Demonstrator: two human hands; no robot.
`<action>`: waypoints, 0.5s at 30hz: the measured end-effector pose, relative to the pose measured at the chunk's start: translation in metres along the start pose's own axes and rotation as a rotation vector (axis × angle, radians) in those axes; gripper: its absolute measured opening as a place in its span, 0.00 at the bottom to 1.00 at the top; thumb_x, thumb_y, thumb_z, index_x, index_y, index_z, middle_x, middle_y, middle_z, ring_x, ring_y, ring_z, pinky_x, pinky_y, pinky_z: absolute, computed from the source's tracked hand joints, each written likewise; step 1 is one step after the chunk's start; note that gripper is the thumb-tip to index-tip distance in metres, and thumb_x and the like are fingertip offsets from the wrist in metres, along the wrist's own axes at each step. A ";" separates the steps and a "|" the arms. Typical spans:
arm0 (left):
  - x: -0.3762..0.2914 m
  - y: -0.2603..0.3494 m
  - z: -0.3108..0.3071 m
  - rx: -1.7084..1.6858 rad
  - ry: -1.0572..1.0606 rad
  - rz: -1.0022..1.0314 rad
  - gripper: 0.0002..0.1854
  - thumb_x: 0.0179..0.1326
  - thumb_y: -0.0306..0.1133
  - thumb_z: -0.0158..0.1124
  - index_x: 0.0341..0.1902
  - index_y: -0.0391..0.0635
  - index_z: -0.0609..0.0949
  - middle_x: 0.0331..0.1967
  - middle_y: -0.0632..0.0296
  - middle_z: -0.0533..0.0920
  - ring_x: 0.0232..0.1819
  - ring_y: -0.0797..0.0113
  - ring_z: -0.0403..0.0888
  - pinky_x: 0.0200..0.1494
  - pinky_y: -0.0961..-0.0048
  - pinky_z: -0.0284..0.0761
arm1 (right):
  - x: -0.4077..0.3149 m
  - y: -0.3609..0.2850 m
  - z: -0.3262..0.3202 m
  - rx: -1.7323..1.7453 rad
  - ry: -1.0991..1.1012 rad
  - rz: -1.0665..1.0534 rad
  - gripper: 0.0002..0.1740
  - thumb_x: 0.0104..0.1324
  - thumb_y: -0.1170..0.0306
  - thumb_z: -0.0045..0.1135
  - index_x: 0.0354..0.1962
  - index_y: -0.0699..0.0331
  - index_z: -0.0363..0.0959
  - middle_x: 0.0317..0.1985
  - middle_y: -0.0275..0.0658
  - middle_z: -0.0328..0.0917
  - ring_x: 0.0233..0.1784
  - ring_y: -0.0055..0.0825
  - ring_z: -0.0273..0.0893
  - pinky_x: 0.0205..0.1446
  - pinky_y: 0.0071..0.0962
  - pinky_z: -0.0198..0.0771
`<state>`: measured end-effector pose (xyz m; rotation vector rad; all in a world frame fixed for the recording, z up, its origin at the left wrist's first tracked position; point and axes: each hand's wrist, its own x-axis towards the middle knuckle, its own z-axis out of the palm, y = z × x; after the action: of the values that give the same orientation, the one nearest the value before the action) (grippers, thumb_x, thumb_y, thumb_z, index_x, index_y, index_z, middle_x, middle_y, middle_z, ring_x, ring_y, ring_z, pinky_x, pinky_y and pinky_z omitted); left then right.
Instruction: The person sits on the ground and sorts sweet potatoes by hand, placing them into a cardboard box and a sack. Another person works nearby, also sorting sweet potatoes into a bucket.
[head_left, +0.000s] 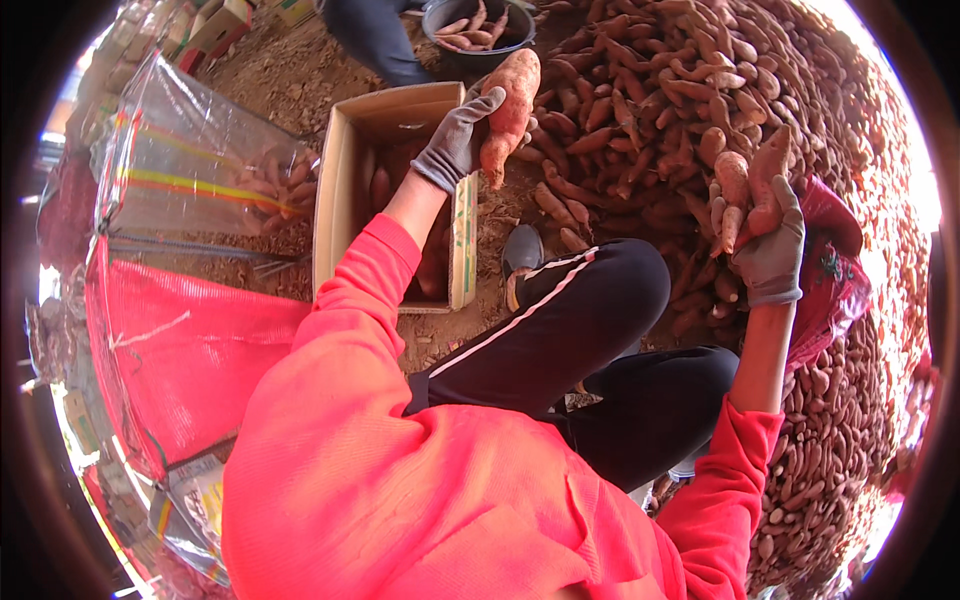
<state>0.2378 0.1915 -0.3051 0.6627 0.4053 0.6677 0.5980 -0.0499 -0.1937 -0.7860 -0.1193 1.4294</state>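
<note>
My left hand (461, 139), in a grey work glove, grips a large sweet potato (512, 97) above the right edge of an open cardboard box (324, 225). Sweet potatoes lie in the shade inside the box, partly hidden by my left forearm. My right hand (772, 247), gloved the same way, holds a long sweet potato (768, 184) and a smaller one (732, 180) over the side of a big heap of sweet potatoes (675, 105). Both hands are raised and well apart.
A dark bucket (480, 56) with sweet potatoes stands beyond the box, beside another person's leg (375, 37). To the left are a clear plastic bag (195, 172) holding sweet potatoes and a red mesh sack (202, 345). A dark red sack (825, 285) lies on the heap behind my right hand.
</note>
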 end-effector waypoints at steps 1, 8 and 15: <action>-0.014 0.008 -0.015 0.091 -0.012 0.104 0.32 0.65 0.42 0.67 0.66 0.36 0.68 0.50 0.51 0.81 0.49 0.56 0.83 0.52 0.61 0.82 | 0.000 0.009 0.004 0.012 -0.011 0.006 0.37 0.64 0.55 0.60 0.64 0.68 0.62 0.59 0.52 0.71 0.59 0.52 0.72 0.60 0.49 0.73; -0.124 0.036 -0.125 0.303 0.451 -0.002 0.34 0.62 0.33 0.70 0.69 0.50 0.64 0.46 0.49 0.83 0.37 0.57 0.86 0.38 0.64 0.85 | -0.007 0.045 -0.012 0.068 0.219 0.125 0.40 0.62 0.54 0.63 0.64 0.69 0.61 0.61 0.55 0.67 0.59 0.51 0.69 0.59 0.46 0.73; -0.119 -0.003 -0.197 0.330 0.512 0.012 0.41 0.56 0.32 0.74 0.71 0.57 0.63 0.56 0.54 0.78 0.47 0.55 0.83 0.41 0.60 0.85 | -0.006 0.043 -0.014 0.058 0.178 0.103 0.39 0.61 0.56 0.65 0.63 0.68 0.62 0.61 0.54 0.67 0.61 0.51 0.68 0.63 0.48 0.70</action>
<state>0.0470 0.1936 -0.4340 0.8032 1.0018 0.7888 0.5681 -0.0637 -0.2250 -0.8774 0.1001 1.4467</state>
